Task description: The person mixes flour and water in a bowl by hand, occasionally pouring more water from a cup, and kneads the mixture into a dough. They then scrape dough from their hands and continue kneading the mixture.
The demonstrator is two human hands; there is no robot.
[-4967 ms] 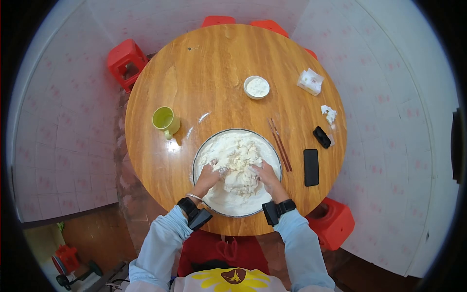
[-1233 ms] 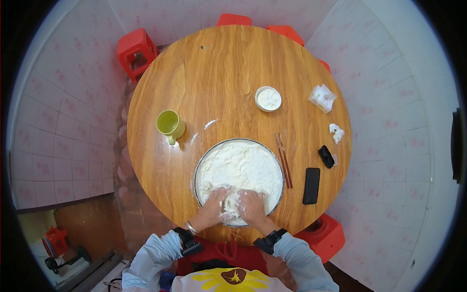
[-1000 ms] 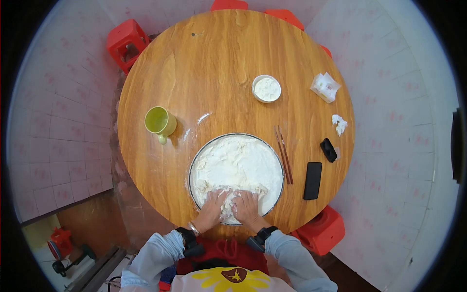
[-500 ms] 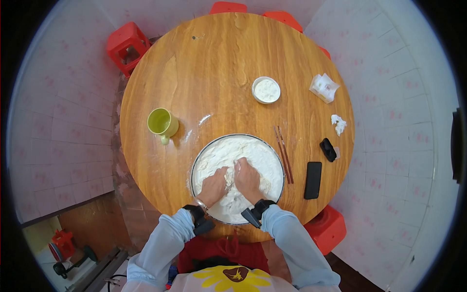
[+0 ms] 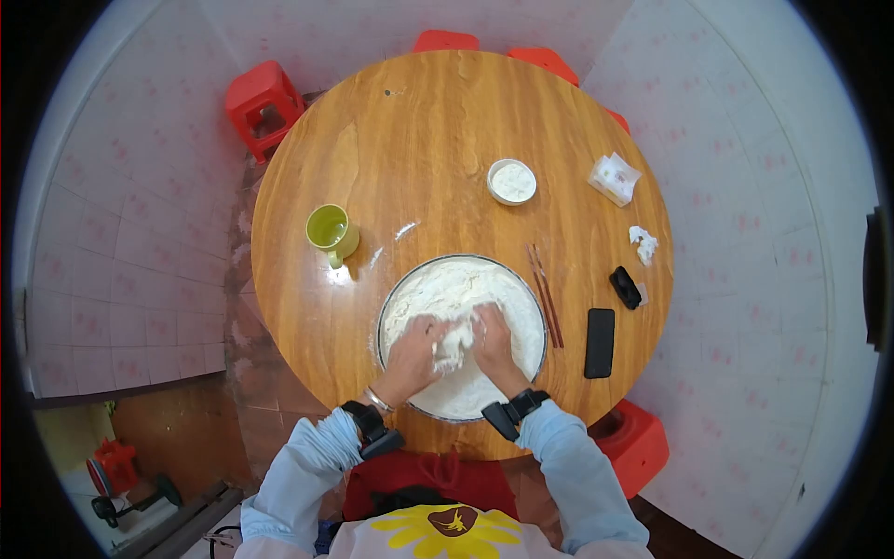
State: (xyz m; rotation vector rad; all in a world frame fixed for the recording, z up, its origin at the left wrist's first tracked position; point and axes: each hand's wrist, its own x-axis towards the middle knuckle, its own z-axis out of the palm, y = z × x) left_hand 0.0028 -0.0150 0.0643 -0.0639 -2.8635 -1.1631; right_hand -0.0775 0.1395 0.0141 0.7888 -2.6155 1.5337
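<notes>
A wide dark-rimmed basin point(image 5: 521, 373) of white flour point(image 5: 456, 279) stands near the front edge of the round wooden table. Inside it, my left hand point(image 5: 414, 352) is curled round some clumpy dough point(image 5: 453, 343), on the dough's left side. My right hand point(image 5: 494, 343) has its fingers bent against the same clump from the right. Flour sticks to the fingers of both hands. The undersides of the fingers are partly hidden.
Left of the basin stands a green mug point(image 5: 332, 233). Behind it is a small bowl of flour point(image 5: 512, 182). Chopsticks point(image 5: 547, 298), a phone point(image 5: 600, 343), a black case point(image 5: 626, 287), crumpled tissue point(image 5: 643, 244) and a plastic packet point(image 5: 614, 178) lie to the right. Red stools point(image 5: 264, 107) surround the table point(image 5: 428, 130).
My hands have moved slightly apart, with the clumpy dough now showing between them. The whole view has shifted a little.
</notes>
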